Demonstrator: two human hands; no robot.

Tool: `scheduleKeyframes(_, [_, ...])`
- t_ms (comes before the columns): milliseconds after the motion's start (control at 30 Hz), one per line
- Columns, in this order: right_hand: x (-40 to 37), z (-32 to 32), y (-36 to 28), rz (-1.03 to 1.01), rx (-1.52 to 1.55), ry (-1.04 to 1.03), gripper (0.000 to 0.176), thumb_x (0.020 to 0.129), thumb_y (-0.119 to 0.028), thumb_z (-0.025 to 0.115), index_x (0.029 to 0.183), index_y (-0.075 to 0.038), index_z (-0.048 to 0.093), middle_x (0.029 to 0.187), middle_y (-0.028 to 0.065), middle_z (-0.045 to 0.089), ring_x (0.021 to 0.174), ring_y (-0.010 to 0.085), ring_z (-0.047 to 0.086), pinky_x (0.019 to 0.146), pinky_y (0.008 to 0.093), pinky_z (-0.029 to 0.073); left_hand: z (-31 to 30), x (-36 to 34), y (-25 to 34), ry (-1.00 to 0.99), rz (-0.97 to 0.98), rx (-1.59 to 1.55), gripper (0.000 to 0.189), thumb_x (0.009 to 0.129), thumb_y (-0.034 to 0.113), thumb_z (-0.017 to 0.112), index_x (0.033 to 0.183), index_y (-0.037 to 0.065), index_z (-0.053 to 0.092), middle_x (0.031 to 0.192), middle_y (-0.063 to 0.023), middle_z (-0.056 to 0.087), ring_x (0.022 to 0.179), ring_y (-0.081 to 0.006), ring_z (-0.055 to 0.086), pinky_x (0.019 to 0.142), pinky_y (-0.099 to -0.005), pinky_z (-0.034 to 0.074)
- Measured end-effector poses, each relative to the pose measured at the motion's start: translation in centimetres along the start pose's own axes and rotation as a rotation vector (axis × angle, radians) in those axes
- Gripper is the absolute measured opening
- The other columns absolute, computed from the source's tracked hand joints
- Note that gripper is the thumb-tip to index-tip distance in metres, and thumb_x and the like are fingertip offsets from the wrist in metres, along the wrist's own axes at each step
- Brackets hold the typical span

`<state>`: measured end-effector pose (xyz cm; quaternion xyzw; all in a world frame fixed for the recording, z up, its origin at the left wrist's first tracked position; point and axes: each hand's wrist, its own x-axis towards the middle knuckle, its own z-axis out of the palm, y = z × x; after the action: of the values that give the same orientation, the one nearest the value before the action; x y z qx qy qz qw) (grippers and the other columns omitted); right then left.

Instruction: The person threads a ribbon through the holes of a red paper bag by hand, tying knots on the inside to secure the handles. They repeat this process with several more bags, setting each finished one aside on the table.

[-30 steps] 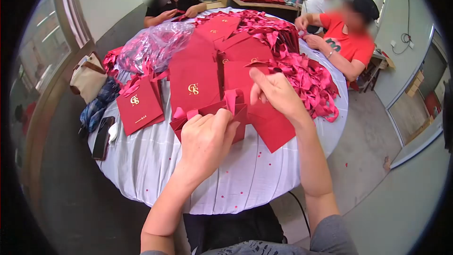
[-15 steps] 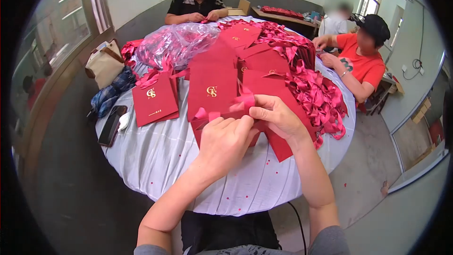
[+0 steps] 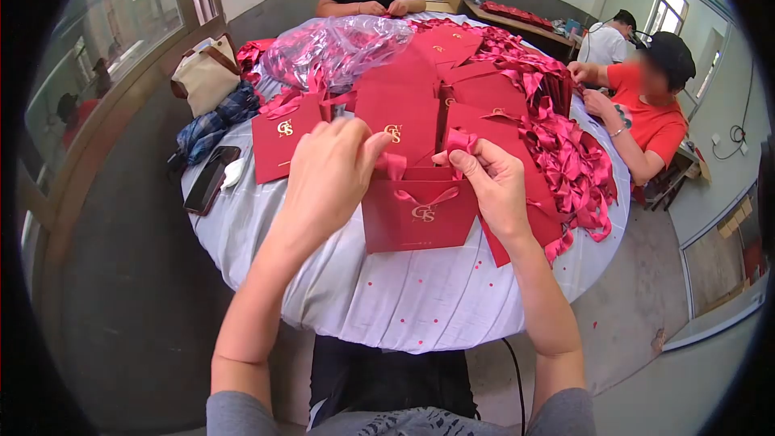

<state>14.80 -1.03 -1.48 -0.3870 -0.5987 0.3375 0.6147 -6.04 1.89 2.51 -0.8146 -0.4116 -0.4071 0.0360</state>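
Observation:
A red paper bag (image 3: 420,230) with gold letters and a ribbon handle on its front stands upright at the near side of the table, between my hands. My right hand (image 3: 496,186) pinches a pink ribbon (image 3: 460,142) above the bag's right top corner. My left hand (image 3: 331,169) is curled at the bag's upper left, back toward me, with its thumb against another piece of pink ribbon (image 3: 393,165) by the rim. Its fingertips are partly hidden. Behind the bag lie more red bags (image 3: 395,105), flat and overlapping.
Pink ribbons (image 3: 573,169) heap along the table's right side. A clear plastic bag (image 3: 335,48) lies farther back. At left are a phone (image 3: 211,180), a folded umbrella (image 3: 216,121) and a cream handbag (image 3: 206,77). Co-workers sit at the far side and right (image 3: 646,125).
My hands, close together before, have moved apart, the left one leftward and up. The near bag's front and its handle now show between them. The whole view has shifted slightly.

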Motion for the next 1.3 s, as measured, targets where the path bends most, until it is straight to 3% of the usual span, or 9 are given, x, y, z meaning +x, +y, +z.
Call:
scheduleKeyframes(67, [0.0, 0.1, 0.0, 0.002, -0.022, 0.011, 0.017, 0.092, -0.013, 0.061, 0.1, 0.002, 0.066, 0.087, 0.0056, 0.071, 0.08, 0.0058, 0.061, 0.071, 0.0205, 0.047, -0.6, 1.1, -0.1, -0.42, -0.236, -0.101, 0.048, 0.095, 0.04, 0.05, 0.071, 0.0, 0.062, 0.066, -0.0172, 0.06, 0.065, -0.0403, 0.056, 0.062, -0.0445, 0.043])
scheduleKeyframes(100, [0.0, 0.1, 0.1, -0.019, -0.012, 0.015, 0.017, 0.092, -0.013, 0.061, 0.1, 0.002, 0.066, 0.087, 0.0057, 0.071, 0.079, 0.0057, 0.06, 0.071, 0.0205, 0.047, 0.3, 1.4, -1.1, -0.514, -0.286, -0.223, 0.057, 0.094, 0.049, 0.05, 0.077, -0.003, 0.064, 0.062, -0.0165, 0.058, 0.057, -0.0262, 0.055, 0.058, -0.0391, 0.04])
scheduleKeyframes(200, [0.0, 0.0, 0.5, -0.036, -0.021, 0.028, 0.017, 0.092, -0.013, 0.061, 0.1, 0.002, 0.066, 0.086, 0.0059, 0.071, 0.079, 0.0058, 0.06, 0.071, 0.0206, 0.047, 1.0, 3.0, -1.8, -0.786, -0.331, -0.346, 0.06, 0.091, 0.054, 0.051, 0.074, -0.001, 0.068, 0.056, -0.0105, 0.057, 0.059, -0.02, 0.059, 0.054, -0.0345, 0.041])
scheduleKeyframes(400, [-0.3, 0.2, 0.3, -0.083, -0.059, 0.052, 0.016, 0.092, -0.011, 0.06, 0.098, 0.003, 0.066, 0.084, 0.0061, 0.07, 0.079, 0.0067, 0.061, 0.071, 0.0217, 0.048, 1.8, 3.4, -1.4, -0.681, -0.418, -0.878, 0.028, 0.091, 0.026, 0.063, 0.092, -0.001, 0.071, 0.07, 0.002, 0.063, 0.062, -0.0026, 0.052, 0.057, -0.0193, 0.043])
scheduleKeyframes(633, [-0.5, 0.2, 1.1, -0.218, -0.148, 0.163, 0.013, 0.092, -0.007, 0.06, 0.094, 0.004, 0.064, 0.083, 0.0079, 0.07, 0.079, 0.0082, 0.063, 0.069, 0.0236, 0.05, 5.2, 2.5, -0.3, -0.098, -0.264, -0.912, 0.026, 0.096, 0.015, 0.053, 0.079, -0.004, 0.058, 0.068, -0.0081, 0.067, 0.064, -0.0104, 0.064, 0.055, -0.0252, 0.046])
scheduleKeyframes(833, [-0.7, 0.6, 1.6, -0.253, -0.209, 0.237, 0.011, 0.091, -0.005, 0.06, 0.091, 0.005, 0.063, 0.08, 0.0081, 0.069, 0.076, 0.0086, 0.063, 0.067, 0.0243, 0.05, 4.9, 2.5, -1.0, -0.114, -0.81, -1.471, 0.025, 0.099, 0.022, 0.047, 0.09, 0.0, 0.055, 0.079, -0.0147, 0.066, 0.066, -0.0217, 0.067, 0.065, -0.0336, 0.055])
scheduleKeyframes(967, [-0.6, 0.8, 2.1, -0.226, -0.131, 0.245, 0.012, 0.092, -0.007, 0.059, 0.092, 0.005, 0.063, 0.08, 0.008, 0.068, 0.076, 0.0092, 0.063, 0.066, 0.024, 0.05, 5.5, 2.0, -1.6, -0.083, -0.749, -1.452, 0.027, 0.099, 0.023, 0.048, 0.092, -0.001, 0.056, 0.082, -0.0129, 0.066, 0.071, -0.0179, 0.065, 0.068, -0.0318, 0.053])
scheduleKeyframes(1167, [-0.1, -0.3, 2.3, -0.072, -0.065, 0.228, 0.014, 0.094, -0.009, 0.058, 0.099, 0.003, 0.063, 0.089, 0.004, 0.068, 0.08, 0.0054, 0.059, 0.073, 0.02, 0.046, 5.0, -0.6, -3.9, 0.06, -0.442, -0.533, 0.041, 0.095, 0.035, 0.056, 0.084, -0.004, 0.054, 0.074, -0.0115, 0.053, 0.069, -0.0141, 0.048, 0.065, -0.0325, 0.042])
scheduleKeyframes(1300, [0.0, 0.1, 2.1, -0.055, 0.039, 0.203, 0.016, 0.093, -0.011, 0.06, 0.097, 0.004, 0.063, 0.086, 0.0051, 0.068, 0.08, 0.0078, 0.062, 0.073, 0.0219, 0.05, 3.9, -2.6, -3.1, -0.282, -0.511, -0.571, 0.058, 0.094, 0.051, 0.048, 0.078, -0.004, 0.05, 0.067, -0.0105, 0.046, 0.065, -0.0162, 0.041, 0.063, -0.0351, 0.039])
